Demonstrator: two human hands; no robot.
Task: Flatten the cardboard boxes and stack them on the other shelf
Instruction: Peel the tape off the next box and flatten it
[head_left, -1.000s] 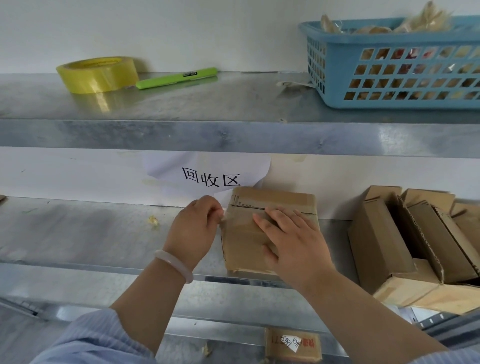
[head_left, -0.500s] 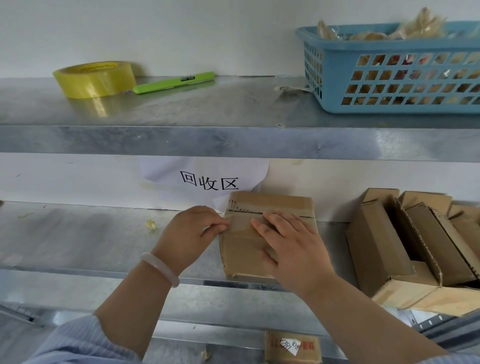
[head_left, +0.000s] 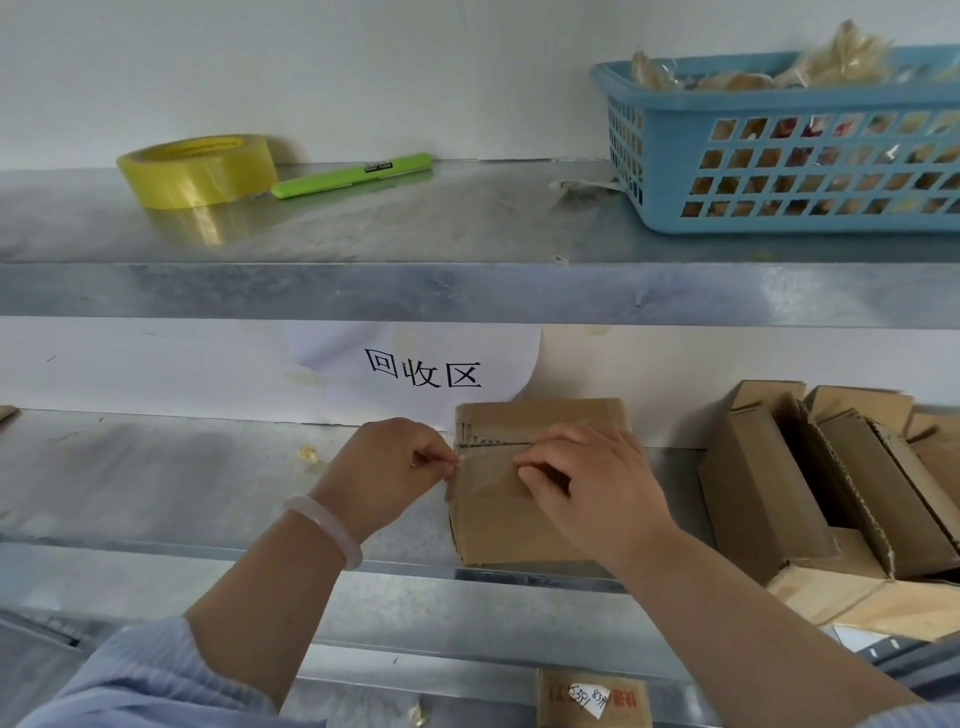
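Left grip (head_left: 395, 467) pinches, seemingly, tape (head_left: 483, 474) at the box (head_left: 511, 530) edge; right grip (head_left: 592, 488) bent-fingered atop it, hold unclear.

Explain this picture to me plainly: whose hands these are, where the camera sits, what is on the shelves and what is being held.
No machine here: a person works with two bare hands, and one camera worn on the head looks forward and down at them. The cardboard box stands on the middle shelf, below a paper sign. The left hand pinches at the box's left edge, probably a tape end, too small to be sure. The right hand rests on the box's top, fingers bent, tips at the taped seam. To the right lies a pile of boxes. The upper shelf holds a yellow tape roll, a green pen-like tool and a blue basket of wrapped items.
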